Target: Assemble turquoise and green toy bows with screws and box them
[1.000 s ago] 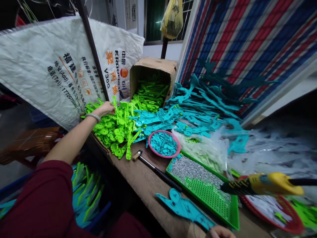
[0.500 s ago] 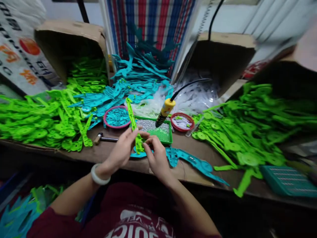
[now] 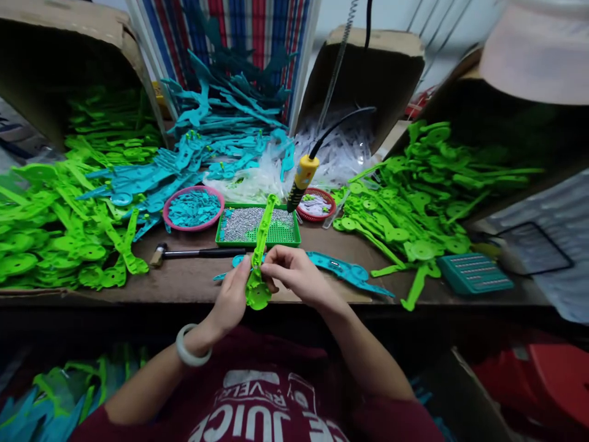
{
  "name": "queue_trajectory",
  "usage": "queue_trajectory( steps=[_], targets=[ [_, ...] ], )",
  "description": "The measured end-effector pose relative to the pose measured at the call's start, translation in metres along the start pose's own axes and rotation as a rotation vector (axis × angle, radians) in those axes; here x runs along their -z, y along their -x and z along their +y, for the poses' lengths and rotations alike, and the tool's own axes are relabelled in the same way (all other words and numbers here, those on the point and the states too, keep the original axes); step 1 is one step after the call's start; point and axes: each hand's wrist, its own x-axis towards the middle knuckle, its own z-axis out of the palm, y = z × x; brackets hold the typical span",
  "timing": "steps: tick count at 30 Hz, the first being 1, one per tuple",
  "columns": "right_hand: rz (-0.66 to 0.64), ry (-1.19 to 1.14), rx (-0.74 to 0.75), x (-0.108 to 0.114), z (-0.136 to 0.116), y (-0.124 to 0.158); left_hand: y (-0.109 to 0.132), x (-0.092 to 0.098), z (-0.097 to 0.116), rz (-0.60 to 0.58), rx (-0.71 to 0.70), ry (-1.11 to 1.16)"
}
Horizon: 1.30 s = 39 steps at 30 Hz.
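Both hands meet at the table's near edge around a long bright-green plastic part [image 3: 258, 258] with a round end. My left hand [image 3: 234, 299] grips its lower end from the left. My right hand [image 3: 296, 274] pinches it from the right, fingers closed. Under the hands lies a teal plastic part [image 3: 343, 270] flat on the brown table [image 3: 184, 279]. A green tray of small silver bits [image 3: 251, 226] sits just beyond. A yellow-handled tool [image 3: 300, 181] hangs on a black cable above the tray's right end.
Piles of green parts lie at left [image 3: 55, 227] and right [image 3: 414, 202]; teal parts [image 3: 221, 141] heap at the back. A pink bowl of teal pieces [image 3: 193, 209], a red bowl [image 3: 317, 204], a hammer [image 3: 193, 252], a teal box [image 3: 473, 273] and cardboard boxes [image 3: 368, 80] stand around.
My left hand left the green pile with a green part and joined my right hand at the table edge. The view swung right. The part has since come lower and closer.
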Motion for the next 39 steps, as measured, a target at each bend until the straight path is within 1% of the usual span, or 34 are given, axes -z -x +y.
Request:
queue_trajectory(
  steps=[4,9,13,17,20,22,25,29,31,32,34,36,38,39],
  targets=[
    [-0.029,-0.069,-0.017,0.002,0.0,-0.002,-0.002,0.003,0.0,-0.04,0.014,0.013],
    [0.015,-0.06,-0.014,0.001,0.003,-0.007,-0.005,0.004,0.003,-0.142,0.042,0.036],
    [0.061,-0.011,0.017,0.002,0.008,-0.009,-0.007,0.006,0.006,-0.228,0.026,0.002],
    [0.094,0.049,0.012,0.003,0.008,-0.008,-0.01,0.007,0.006,-0.228,0.039,0.004],
    [0.094,0.096,0.009,0.003,0.005,-0.007,-0.012,0.007,0.003,-0.234,0.083,0.056],
    [0.092,0.142,0.009,0.003,0.003,-0.007,-0.013,0.007,0.001,-0.236,0.086,0.066],
    [0.096,0.291,0.059,0.006,0.001,-0.008,-0.013,0.006,0.0,-0.216,0.072,0.057],
    [0.146,0.663,0.295,0.019,0.0,-0.009,-0.015,0.003,0.003,-0.157,0.06,0.095],
    [0.176,0.767,0.381,0.027,0.001,-0.009,-0.016,0.005,0.004,-0.114,0.037,0.105],
    [0.185,0.767,0.388,0.032,0.002,-0.009,-0.017,0.006,0.005,-0.094,0.023,0.099],
    [0.195,0.669,0.316,0.039,0.004,-0.007,-0.018,0.011,0.005,-0.06,-0.008,0.071],
    [0.204,0.515,0.179,0.044,0.006,-0.004,-0.018,0.017,0.005,-0.024,-0.051,0.024],
    [0.234,0.391,0.075,0.046,0.006,0.0,-0.019,0.024,0.008,0.052,-0.152,-0.085],
    [0.247,0.353,0.06,0.046,0.005,0.002,-0.019,0.027,0.011,0.104,-0.225,-0.164]
  ],
)
